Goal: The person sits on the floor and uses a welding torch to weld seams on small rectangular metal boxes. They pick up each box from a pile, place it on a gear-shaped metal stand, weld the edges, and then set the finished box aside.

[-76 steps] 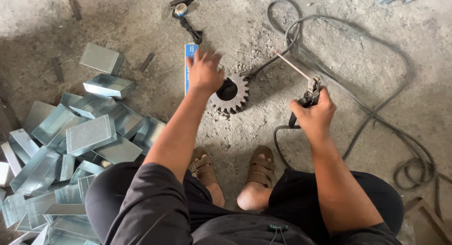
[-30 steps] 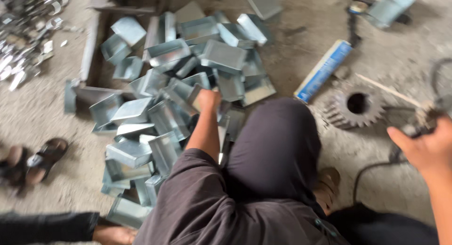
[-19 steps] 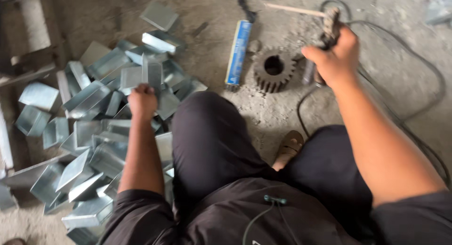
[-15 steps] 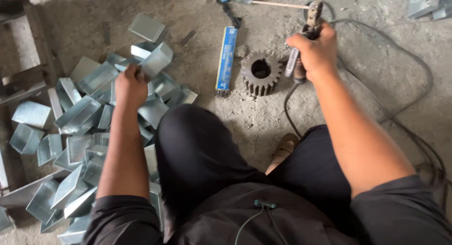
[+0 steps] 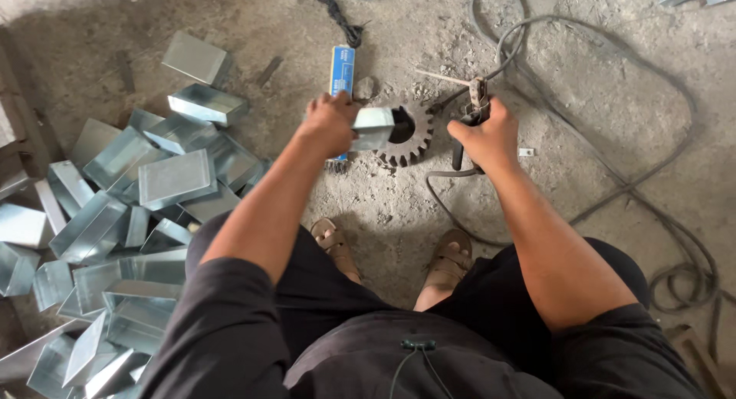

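Over the concrete floor (image 5: 583,85): my left hand (image 5: 328,123) is gripping 1 folded metal piece (image 5: 373,128) above the gear (image 5: 406,134); my right hand (image 5: 484,134) is clenching the electrode holder (image 5: 477,108), rod needing aiming.

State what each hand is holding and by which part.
Left hand grips a small folded sheet-metal piece by its left end, over the gear. Right hand grips the electrode holder by its handle.

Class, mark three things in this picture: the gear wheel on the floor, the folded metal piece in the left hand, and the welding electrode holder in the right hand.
gear wheel (image 5: 410,138), head view, toothed rim
folded metal piece (image 5: 373,127), head view, flat face
welding electrode holder (image 5: 478,96), head view, clamp head above the fist
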